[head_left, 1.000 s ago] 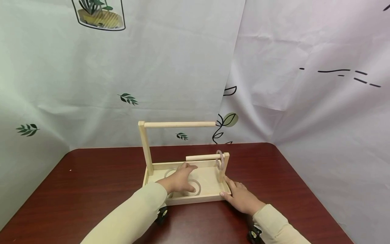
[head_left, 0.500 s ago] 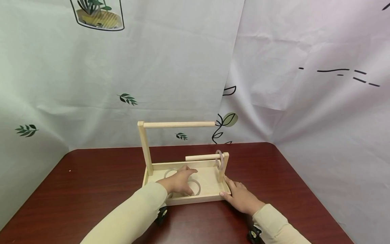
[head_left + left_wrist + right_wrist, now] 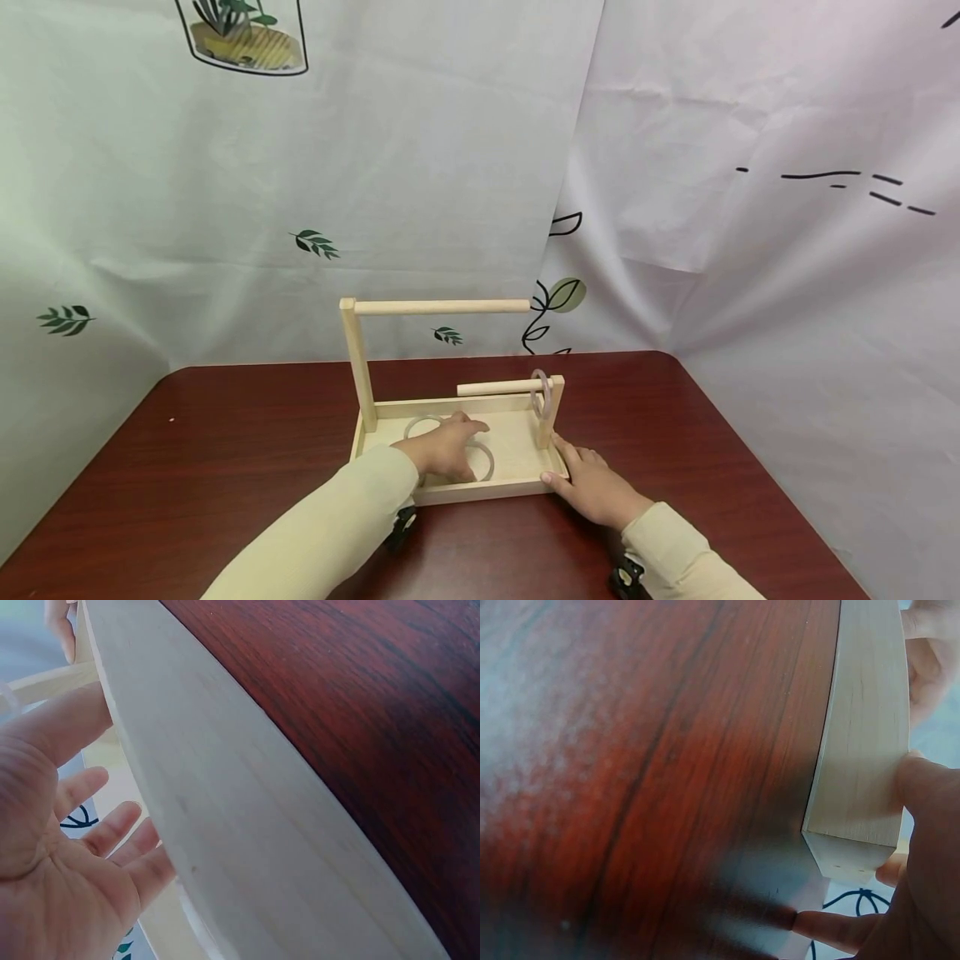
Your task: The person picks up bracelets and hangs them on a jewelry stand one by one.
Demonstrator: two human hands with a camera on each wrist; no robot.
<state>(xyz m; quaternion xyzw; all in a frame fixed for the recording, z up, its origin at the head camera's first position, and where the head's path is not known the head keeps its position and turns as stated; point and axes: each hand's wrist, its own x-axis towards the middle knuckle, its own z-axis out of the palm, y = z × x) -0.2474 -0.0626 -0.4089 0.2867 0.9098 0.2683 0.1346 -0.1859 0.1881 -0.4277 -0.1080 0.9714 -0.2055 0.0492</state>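
My left hand reaches down inside a shallow wooden tray, thumb and fingers spread apart. Its fingertips are hidden behind the tray's front wall in the left wrist view. Two pale rings lie in the tray: one ring beside the thumb, partly covered by the hand, and another ring behind the wrist. A third ring hangs on the short dowel. My right hand rests on the tray's front right corner, thumb on the front wall, other fingers extended along the right side.
A tall post at the tray's left end carries a long dowel above the left hand. The short dowel juts leftward from a low post at the right. The tray stands on a dark red table before a white patterned cloth.
The left hand has shifted slightly to the right, and its thumb has moved lower beside the ring. My right hand, the tray and the rings stay in place.
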